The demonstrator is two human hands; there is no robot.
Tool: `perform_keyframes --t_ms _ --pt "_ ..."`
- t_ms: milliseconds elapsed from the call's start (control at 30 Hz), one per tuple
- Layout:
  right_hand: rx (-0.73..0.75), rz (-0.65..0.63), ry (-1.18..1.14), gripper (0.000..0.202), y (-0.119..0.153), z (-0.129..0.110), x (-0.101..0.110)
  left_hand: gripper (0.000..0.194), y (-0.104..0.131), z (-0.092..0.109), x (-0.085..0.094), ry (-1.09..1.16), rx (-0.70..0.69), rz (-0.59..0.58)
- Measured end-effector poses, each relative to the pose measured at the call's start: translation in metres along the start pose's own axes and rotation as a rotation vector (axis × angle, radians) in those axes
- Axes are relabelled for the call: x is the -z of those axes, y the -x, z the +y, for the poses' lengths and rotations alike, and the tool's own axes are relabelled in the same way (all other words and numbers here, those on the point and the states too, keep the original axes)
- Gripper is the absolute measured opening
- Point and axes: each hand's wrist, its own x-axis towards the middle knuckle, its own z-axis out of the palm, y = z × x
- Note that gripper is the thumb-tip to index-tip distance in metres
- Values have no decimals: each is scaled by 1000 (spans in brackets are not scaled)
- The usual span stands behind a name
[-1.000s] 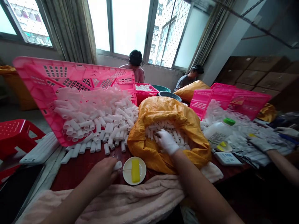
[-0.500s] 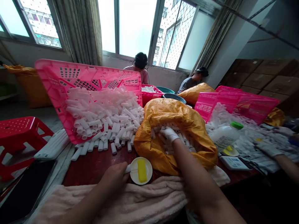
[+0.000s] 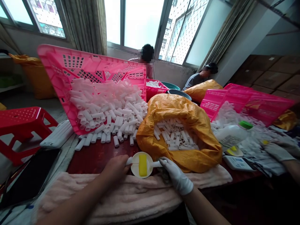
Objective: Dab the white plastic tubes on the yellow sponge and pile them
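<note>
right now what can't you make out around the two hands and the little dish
- Head view: the left hand covers most of the white tube at the small white dish; its grip is hidden.
- The gloved right hand hides one end of its white tube.
- The print on the white bottle is too small.
- The orange bag hides how deep its tubes go.

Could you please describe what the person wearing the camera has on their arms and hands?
The left hand is bare, with no glove, ring or watch in view, and the forearm behind it is uncovered, with no sleeve showing. The right hand wears a thin, snug white glove that ends at the wrist; the right forearm is also bare, with no sleeve visible in the head view.
</note>
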Motion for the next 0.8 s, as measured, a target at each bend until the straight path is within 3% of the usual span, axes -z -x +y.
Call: perform_keyframes --t_ms 200,367,533,700,800 --pt "-19 -53 138 27 2 -12 -3 25 0 -5 -1 71 33 6" --pt "20 -47 74 26 1 -10 1 26 -1 -4 2 117 58 -22" --pt "-59 -32 16 23 -7 -1 2 29 -4 -8 1 118 43 -16" --pt "64 -103 -120 33 -2 4 9 27 -2 -10 1 113 22 54" --pt "74 -203 -55 37 6 1 9 28 1 -9 2 102 -18 106"
